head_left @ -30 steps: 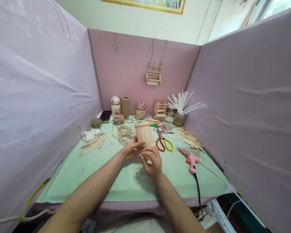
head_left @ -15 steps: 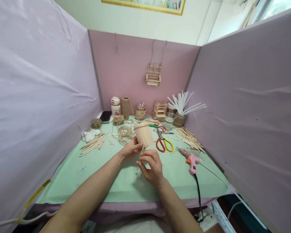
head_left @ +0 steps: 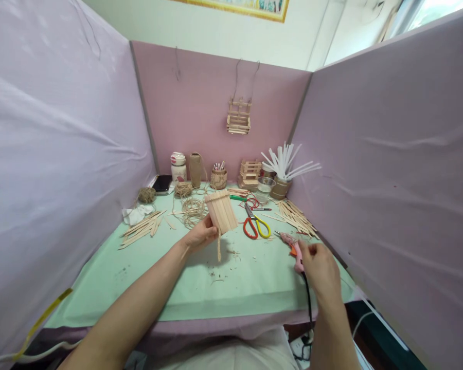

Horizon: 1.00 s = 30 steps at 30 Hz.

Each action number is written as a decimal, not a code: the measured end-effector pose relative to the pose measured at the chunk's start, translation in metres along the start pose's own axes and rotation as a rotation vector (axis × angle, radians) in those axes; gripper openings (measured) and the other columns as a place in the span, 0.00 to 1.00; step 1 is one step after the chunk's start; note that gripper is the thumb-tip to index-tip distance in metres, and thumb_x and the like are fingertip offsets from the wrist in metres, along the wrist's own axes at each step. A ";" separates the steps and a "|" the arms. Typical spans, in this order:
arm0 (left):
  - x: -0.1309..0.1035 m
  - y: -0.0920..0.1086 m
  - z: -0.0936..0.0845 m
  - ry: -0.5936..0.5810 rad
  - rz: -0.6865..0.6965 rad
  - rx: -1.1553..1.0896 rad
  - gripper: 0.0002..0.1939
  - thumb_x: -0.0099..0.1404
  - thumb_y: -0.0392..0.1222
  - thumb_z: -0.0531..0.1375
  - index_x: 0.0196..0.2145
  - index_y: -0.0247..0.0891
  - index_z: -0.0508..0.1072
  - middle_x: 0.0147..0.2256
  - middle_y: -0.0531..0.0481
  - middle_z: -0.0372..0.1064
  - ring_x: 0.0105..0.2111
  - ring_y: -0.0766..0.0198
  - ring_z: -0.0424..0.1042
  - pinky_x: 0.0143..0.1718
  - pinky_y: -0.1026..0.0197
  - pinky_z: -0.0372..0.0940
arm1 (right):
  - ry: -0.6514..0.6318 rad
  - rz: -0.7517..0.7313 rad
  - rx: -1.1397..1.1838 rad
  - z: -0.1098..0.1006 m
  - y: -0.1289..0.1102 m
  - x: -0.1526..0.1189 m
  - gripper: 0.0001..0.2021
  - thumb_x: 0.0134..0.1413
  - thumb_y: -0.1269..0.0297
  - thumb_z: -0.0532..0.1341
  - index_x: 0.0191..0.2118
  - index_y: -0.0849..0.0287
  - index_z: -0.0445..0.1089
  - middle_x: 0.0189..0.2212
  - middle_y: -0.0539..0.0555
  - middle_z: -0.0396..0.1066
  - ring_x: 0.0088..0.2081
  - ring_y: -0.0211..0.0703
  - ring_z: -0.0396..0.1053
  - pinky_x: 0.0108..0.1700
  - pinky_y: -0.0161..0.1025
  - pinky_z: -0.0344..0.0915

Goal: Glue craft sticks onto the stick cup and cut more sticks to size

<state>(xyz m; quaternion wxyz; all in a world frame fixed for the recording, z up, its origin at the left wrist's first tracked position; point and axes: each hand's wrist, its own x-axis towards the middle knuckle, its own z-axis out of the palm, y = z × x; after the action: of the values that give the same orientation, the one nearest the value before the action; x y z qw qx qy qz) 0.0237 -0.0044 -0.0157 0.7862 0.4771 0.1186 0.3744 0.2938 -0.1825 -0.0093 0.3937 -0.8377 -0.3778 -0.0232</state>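
Observation:
My left hand [head_left: 201, 234] holds a small panel of flat wooden sticks [head_left: 223, 213] by its lower left side, raised over the table. Twine runs along the panel's top edge, and a short twine end [head_left: 219, 247] hangs below it. At the right, my right hand [head_left: 319, 262] is at the handle of the pink glue gun [head_left: 299, 262], fingers curled; whether they grip it is hard to tell. Scissors with red and yellow handles [head_left: 256, 226] lie between the panel and the glue gun.
Stick piles lie left [head_left: 141, 230] and right [head_left: 296, 218]. Loose twine [head_left: 194, 211] is behind the panel. Along the back stand a white bottle [head_left: 178, 167], a twine spool [head_left: 195, 170], a stick holder [head_left: 250, 174] and a pot of white glue sticks [head_left: 281, 188]. A black cord trails off the front edge.
My right hand has let go of the twine end and moved right to the glue gun. The twine now hangs free. My left hand still holds the panel; the view has shifted slightly.

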 end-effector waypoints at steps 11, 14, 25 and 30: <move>-0.002 0.005 0.006 -0.011 0.023 -0.007 0.40 0.42 0.42 0.74 0.53 0.41 0.68 0.55 0.40 0.66 0.57 0.49 0.63 0.55 0.54 0.58 | -0.309 0.225 -0.185 0.016 0.033 0.016 0.12 0.40 0.53 0.61 0.18 0.53 0.62 0.21 0.62 0.71 0.30 0.62 0.71 0.30 0.48 0.60; -0.002 0.004 0.005 -0.018 0.030 -0.003 0.39 0.42 0.43 0.74 0.52 0.40 0.68 0.55 0.39 0.66 0.56 0.48 0.64 0.54 0.53 0.59 | -0.269 0.241 -0.103 0.013 0.032 0.016 0.08 0.42 0.57 0.59 0.25 0.56 0.64 0.21 0.62 0.70 0.27 0.59 0.70 0.28 0.46 0.60; 0.001 -0.002 -0.001 -0.035 0.045 -0.005 0.37 0.43 0.42 0.74 0.51 0.38 0.68 0.53 0.37 0.68 0.55 0.46 0.65 0.56 0.48 0.57 | -0.270 -0.031 0.439 0.013 -0.026 -0.025 0.15 0.54 0.48 0.52 0.34 0.56 0.62 0.26 0.47 0.62 0.29 0.41 0.62 0.31 0.36 0.61; 0.002 0.000 -0.001 -0.084 0.026 0.012 0.39 0.45 0.43 0.73 0.54 0.38 0.66 0.55 0.35 0.66 0.57 0.45 0.63 0.58 0.46 0.55 | -0.390 -0.043 0.766 0.010 -0.047 -0.044 0.15 0.54 0.49 0.59 0.33 0.57 0.63 0.23 0.46 0.60 0.25 0.38 0.59 0.27 0.34 0.59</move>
<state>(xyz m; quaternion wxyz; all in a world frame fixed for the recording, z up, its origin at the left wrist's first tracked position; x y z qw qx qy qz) 0.0243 -0.0024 -0.0157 0.7826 0.4987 0.0815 0.3637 0.2293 -0.1835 -0.0003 0.5971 -0.6116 -0.4437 0.2694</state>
